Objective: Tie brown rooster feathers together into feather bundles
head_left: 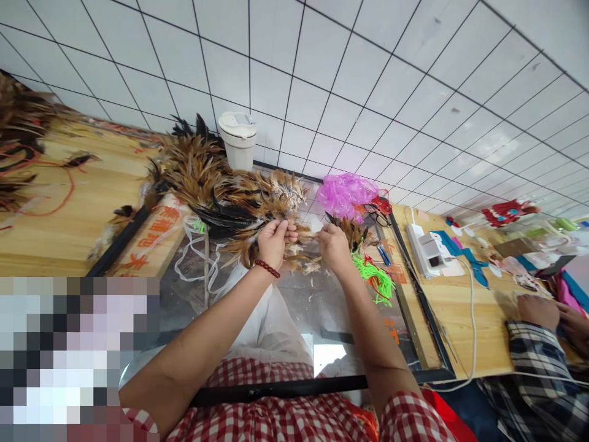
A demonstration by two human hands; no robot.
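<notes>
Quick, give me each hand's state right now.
Left hand: closed in a pinch at the brown feathers; exact hold unclear.
Right hand: closed; what it holds, if anything, cannot be told.

Behind the pale wooden desk (105, 190) rises a white tiled wall (317, 67) with dark grid lines, faintly glossy under the light.

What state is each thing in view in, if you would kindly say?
Left hand: fingers closed, hold unclear
Right hand: fingers closed, hold unclear
Feathers: loosely heaped
White cup: upright, lid on
Purple plastic: crumpled
Green strands: loosely bunched
Bracelet: worn, left wrist
White power strip: adapter apparently plugged in
</notes>
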